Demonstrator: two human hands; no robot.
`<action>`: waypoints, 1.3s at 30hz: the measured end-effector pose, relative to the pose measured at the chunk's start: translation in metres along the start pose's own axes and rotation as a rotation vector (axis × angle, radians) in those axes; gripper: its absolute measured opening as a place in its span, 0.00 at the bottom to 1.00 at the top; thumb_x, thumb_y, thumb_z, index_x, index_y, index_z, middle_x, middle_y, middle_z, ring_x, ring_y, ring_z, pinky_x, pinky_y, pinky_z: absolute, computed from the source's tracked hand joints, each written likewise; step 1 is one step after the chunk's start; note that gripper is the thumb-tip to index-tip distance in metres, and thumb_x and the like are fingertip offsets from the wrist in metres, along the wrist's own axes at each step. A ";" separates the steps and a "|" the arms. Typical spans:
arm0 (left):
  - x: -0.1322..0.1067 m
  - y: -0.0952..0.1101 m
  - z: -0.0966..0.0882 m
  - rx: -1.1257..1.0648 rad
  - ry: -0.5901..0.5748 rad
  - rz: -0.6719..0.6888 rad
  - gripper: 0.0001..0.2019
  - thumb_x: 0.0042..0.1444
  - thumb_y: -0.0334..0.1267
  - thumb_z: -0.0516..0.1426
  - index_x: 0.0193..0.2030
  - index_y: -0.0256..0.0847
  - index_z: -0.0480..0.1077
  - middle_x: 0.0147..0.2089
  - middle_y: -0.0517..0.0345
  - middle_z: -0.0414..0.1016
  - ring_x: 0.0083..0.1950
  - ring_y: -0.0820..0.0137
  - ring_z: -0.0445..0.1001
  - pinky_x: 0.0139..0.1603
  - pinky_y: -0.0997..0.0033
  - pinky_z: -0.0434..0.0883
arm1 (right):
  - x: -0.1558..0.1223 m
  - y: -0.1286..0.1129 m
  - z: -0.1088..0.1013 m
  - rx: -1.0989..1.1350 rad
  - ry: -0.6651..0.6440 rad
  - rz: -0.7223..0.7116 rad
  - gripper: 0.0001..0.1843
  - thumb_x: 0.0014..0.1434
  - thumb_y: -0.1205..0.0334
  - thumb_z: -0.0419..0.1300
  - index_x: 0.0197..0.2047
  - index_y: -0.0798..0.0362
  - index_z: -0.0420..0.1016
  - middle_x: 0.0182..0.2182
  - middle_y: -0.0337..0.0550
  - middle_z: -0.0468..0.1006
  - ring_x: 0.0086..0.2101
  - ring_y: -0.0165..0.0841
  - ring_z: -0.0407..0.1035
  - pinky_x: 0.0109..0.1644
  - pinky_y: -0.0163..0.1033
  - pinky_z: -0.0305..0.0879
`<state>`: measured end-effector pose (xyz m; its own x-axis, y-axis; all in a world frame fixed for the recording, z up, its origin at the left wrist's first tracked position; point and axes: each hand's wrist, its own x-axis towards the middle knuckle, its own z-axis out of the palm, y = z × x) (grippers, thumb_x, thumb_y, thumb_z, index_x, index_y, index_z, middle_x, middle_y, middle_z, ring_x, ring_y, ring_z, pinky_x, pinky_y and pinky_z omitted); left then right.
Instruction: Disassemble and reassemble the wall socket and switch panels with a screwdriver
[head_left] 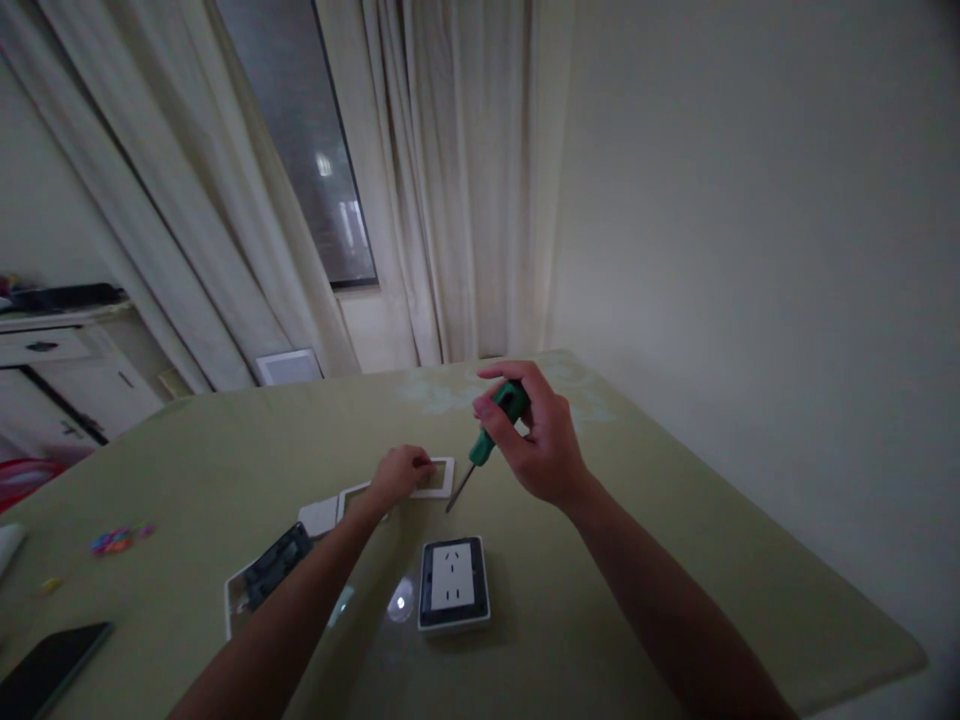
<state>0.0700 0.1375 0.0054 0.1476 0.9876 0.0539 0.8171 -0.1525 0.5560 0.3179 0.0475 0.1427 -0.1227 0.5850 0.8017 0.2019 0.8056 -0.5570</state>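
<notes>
My right hand [540,440] is closed around the green handle of a screwdriver [481,447], raised above the table. Its metal shaft slants down to the left, with the tip apart from the socket. My left hand [401,473] is farther left, its curled fingers pinching the edge of a white rectangular frame [448,478] at table height. Between my forearms sits a wall socket [452,577] in a white box, its dark inner border exposed. Behind my left forearm lie a second white frame [351,494], partly hidden, and a white plate [319,516].
An open white box with a dark insert [276,568] lies left of my left forearm. Farther left are a black phone [52,668] and small colourful pieces [112,541]. The green-covered table [600,600] meets a wall at the right; curtains [465,200] hang behind.
</notes>
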 end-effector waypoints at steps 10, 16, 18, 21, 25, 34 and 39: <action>-0.095 0.058 -0.009 -0.114 -0.301 0.403 0.07 0.64 0.42 0.66 0.44 0.48 0.86 0.42 0.57 0.84 0.42 0.63 0.80 0.44 0.69 0.73 | 0.001 0.001 0.003 0.037 0.116 -0.011 0.11 0.73 0.55 0.60 0.55 0.48 0.72 0.33 0.38 0.78 0.30 0.30 0.74 0.34 0.35 0.73; -0.117 0.068 0.005 0.078 -0.314 0.444 0.05 0.63 0.35 0.68 0.44 0.49 0.86 0.46 0.55 0.82 0.49 0.59 0.81 0.49 0.66 0.73 | -0.001 -0.003 0.002 0.063 0.151 -0.035 0.09 0.74 0.57 0.60 0.55 0.48 0.71 0.33 0.37 0.77 0.29 0.30 0.74 0.34 0.35 0.72; -0.118 0.069 0.006 0.106 -0.309 0.451 0.04 0.64 0.35 0.68 0.42 0.48 0.85 0.45 0.55 0.83 0.48 0.59 0.82 0.49 0.66 0.72 | -0.001 -0.003 0.002 0.063 0.163 -0.039 0.08 0.74 0.57 0.59 0.54 0.48 0.71 0.32 0.37 0.77 0.29 0.30 0.74 0.34 0.35 0.72; -0.121 0.072 0.007 0.141 -0.289 0.471 0.05 0.64 0.33 0.67 0.40 0.48 0.84 0.45 0.56 0.82 0.48 0.59 0.81 0.48 0.65 0.71 | 0.000 -0.002 0.001 0.045 0.163 -0.027 0.09 0.74 0.56 0.59 0.55 0.48 0.71 0.32 0.37 0.77 0.29 0.30 0.73 0.33 0.35 0.72; -0.126 0.074 0.006 0.057 -0.281 0.445 0.04 0.61 0.34 0.69 0.41 0.48 0.82 0.48 0.57 0.81 0.53 0.57 0.78 0.53 0.62 0.72 | 0.001 0.000 -0.001 0.005 0.101 0.009 0.10 0.74 0.55 0.60 0.54 0.48 0.72 0.31 0.36 0.76 0.27 0.29 0.72 0.31 0.34 0.71; -0.128 0.083 -0.007 0.121 -0.351 0.436 0.23 0.48 0.41 0.75 0.50 0.45 0.75 0.53 0.53 0.77 0.55 0.51 0.75 0.55 0.57 0.71 | 0.001 0.000 -0.001 0.007 0.089 0.020 0.10 0.74 0.54 0.60 0.54 0.48 0.73 0.29 0.35 0.75 0.26 0.29 0.71 0.30 0.33 0.69; -0.134 0.077 -0.006 0.130 -0.364 0.437 0.30 0.48 0.38 0.74 0.57 0.47 0.72 0.59 0.51 0.76 0.58 0.49 0.73 0.59 0.54 0.70 | 0.001 0.000 -0.002 0.023 0.102 0.022 0.10 0.74 0.53 0.59 0.53 0.48 0.72 0.29 0.35 0.76 0.26 0.29 0.71 0.30 0.33 0.69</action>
<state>0.1103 -0.0059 0.0460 0.6502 0.7584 -0.0462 0.6953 -0.5694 0.4385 0.3196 0.0476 0.1439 -0.0192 0.5907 0.8067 0.1809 0.7956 -0.5782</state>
